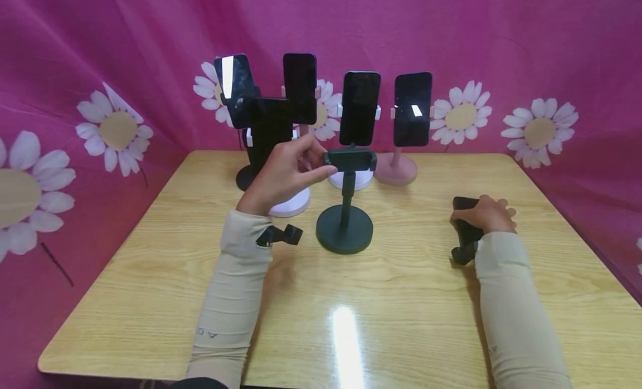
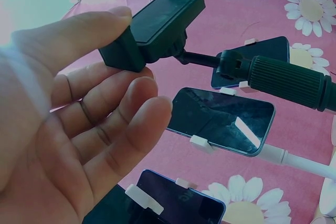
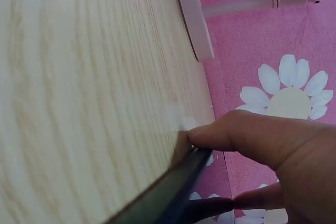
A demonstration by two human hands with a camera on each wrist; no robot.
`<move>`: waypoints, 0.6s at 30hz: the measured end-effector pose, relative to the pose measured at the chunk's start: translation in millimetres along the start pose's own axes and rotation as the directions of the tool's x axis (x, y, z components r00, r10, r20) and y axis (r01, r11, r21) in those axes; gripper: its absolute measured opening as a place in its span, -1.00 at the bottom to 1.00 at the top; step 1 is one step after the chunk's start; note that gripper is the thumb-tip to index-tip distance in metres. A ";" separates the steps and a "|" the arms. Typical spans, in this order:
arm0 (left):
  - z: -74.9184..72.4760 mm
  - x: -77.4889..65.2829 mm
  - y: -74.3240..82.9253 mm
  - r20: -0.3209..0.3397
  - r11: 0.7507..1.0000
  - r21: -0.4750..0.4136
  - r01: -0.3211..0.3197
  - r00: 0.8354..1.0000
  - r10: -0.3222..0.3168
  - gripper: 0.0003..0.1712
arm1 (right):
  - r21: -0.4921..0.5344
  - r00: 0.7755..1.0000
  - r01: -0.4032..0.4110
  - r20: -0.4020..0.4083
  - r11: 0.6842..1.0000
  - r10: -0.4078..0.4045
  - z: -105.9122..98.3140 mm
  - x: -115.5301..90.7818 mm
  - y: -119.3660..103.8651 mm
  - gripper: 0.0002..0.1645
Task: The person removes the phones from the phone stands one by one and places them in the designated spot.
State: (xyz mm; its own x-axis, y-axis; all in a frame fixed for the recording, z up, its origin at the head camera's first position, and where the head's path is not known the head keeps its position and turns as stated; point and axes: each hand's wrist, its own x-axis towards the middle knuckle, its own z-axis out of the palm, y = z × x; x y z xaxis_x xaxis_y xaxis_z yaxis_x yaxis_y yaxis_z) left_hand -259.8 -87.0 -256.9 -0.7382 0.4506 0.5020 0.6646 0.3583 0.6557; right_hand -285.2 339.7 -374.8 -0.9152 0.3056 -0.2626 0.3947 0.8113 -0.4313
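Observation:
A dark green phone stand (image 1: pixel 344 230) stands upright on its round base at mid-table, its holder vacant. My left hand (image 1: pixel 287 169) pinches the left end of that holder (image 2: pixel 167 22) between thumb and fingers; the other fingers spread below it in the left wrist view. Over at the right, my right hand (image 1: pixel 485 215) grips a dark smartphone (image 1: pixel 467 233), thumb on one side and fingers on the other. In the right wrist view the phone (image 3: pixel 163 190) shows edge-on, close over the wood, beneath the thumb.
Behind the green stand, several stands hold phones upright, among them a pink stand (image 1: pixel 396 169) and a white one (image 1: pixel 293 204). My left forearm crosses the wooden table (image 1: pixel 401 300). A magenta cloth (image 1: pixel 165 38) with daisies hangs around the back and sides.

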 end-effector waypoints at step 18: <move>-1.4 -1.0 2.9 0.010 0.996 0.079 0.034 0.999 -0.035 -0.58 | -0.064 1.000 0.020 0.006 0.998 -0.020 -0.2 2.3 3.1 0.05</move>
State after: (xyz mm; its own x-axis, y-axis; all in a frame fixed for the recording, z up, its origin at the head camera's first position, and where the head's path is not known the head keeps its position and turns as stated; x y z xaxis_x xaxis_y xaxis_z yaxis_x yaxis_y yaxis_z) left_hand -257.3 -87.5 -254.7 -0.7596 0.4458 0.4736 0.6464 0.4371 0.6254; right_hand -286.1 342.9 -376.5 -0.9224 0.2866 -0.2588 0.3701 0.8474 -0.3807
